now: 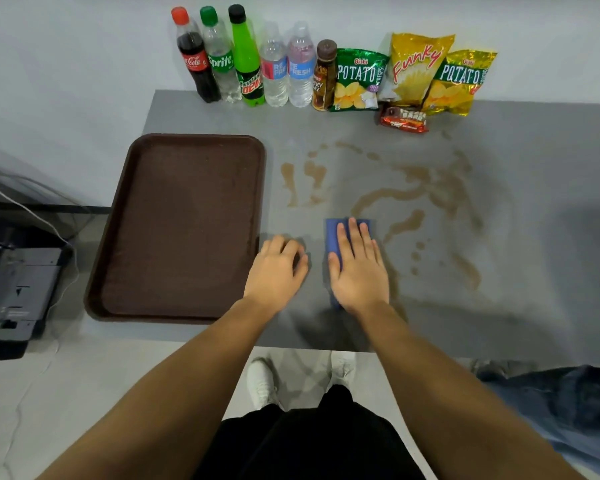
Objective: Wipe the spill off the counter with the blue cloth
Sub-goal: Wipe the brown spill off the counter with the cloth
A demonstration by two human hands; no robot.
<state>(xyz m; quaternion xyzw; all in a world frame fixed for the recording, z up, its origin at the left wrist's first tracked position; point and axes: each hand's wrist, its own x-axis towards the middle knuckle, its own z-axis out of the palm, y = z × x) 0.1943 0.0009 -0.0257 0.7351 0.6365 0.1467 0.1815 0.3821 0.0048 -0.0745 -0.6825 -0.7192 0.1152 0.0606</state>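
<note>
A folded blue cloth (pixel 333 237) lies flat on the grey counter (pixel 534 306), near its front edge. My right hand (pixel 359 271) presses palm-down on the cloth with fingers spread, covering most of it. My left hand (pixel 278 268) rests on the bare counter just left of the cloth, fingers curled under, holding nothing. A brown liquid spill (pixel 423 195) spreads in streaks and drops across the counter, ahead of and to the right of the cloth. Smaller patches of the spill (pixel 314 173) lie beside the tray.
A brown tray (pixel 184 223) sits at the left of the counter. Several drink bottles (pixel 250 60) and snack bags (pixel 416 74) line the back wall. A black device (pixel 14 289) stands left of the counter. Another person's jeans-clad leg (pixel 568 410) is at lower right.
</note>
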